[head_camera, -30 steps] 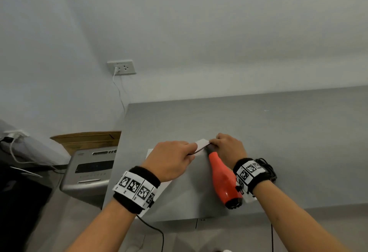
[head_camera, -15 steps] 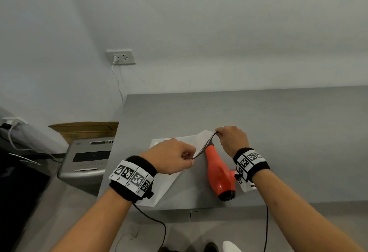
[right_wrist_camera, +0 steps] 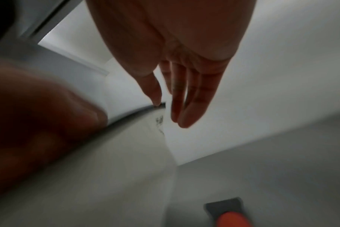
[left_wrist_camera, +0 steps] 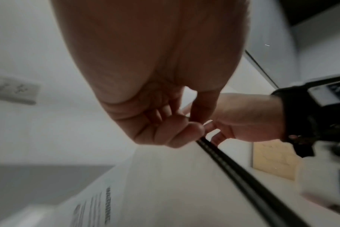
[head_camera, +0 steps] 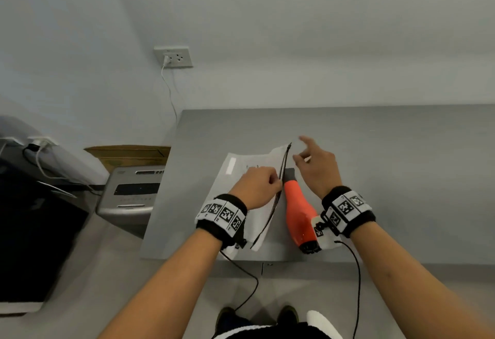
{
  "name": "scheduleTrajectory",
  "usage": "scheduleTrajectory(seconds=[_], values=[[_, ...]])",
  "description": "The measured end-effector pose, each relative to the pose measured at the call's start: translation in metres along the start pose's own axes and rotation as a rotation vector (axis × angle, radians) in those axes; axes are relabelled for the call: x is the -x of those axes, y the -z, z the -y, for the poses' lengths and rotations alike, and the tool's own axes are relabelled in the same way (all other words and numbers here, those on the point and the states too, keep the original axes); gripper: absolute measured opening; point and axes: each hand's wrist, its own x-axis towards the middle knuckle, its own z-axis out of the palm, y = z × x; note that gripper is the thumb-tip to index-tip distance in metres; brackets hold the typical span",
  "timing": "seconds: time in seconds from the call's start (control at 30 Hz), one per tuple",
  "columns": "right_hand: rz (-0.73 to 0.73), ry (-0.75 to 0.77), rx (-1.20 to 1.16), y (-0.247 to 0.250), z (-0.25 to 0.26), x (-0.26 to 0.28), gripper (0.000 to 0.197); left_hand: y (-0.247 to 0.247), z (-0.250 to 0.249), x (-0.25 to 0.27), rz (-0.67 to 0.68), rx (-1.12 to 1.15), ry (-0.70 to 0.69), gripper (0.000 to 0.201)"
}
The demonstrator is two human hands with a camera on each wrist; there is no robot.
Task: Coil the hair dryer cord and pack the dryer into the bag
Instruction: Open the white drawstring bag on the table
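Near surface (head_camera: 388,151) centre, left hand (head_camera: 257,186) is pinching the zipper edge (head_camera: 284,162) of the limp bag (head_camera: 249,159); right hand (head_camera: 317,170) is hovering open at 2 o'clock. Rigid hair dryer (head_camera: 297,212) is lying at 5 o'clock, likely graspable mid-barrel.

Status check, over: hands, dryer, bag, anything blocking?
Left hand pinches black zip edge of white flat bag, lifted. Right hand open at bag's far corner. Orange hair dryer on grey table beside opening, not in. Nothing blocking seen.
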Motion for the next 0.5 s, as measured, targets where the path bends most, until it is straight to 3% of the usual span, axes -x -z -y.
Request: scheduleTrajectory(seconds=[0.07, 0.2, 0.33, 0.5], values=[[0.004, -0.164, -0.234, -0.002, -0.005, 0.008, 0.037, -0.009, 0.009, 0.003, -0.038, 0.11, 0.024, 0.02], [0.231, -0.407, -0.413, -0.025, -0.018, 0.037, 0.023, -0.039, 0.031, 0.001, -0.114, 0.162, 0.122, 0.019], [0.286, -0.427, -0.435, -0.053, -0.03, 0.051, 0.022, -0.075, 0.043, -0.001, 0.006, 0.213, 0.185, 0.034], [0.304, -0.394, -0.408, -0.058, -0.033, 0.058, 0.021, -0.09, 0.048, -0.005, -0.082, 0.271, 0.212, 0.013]])
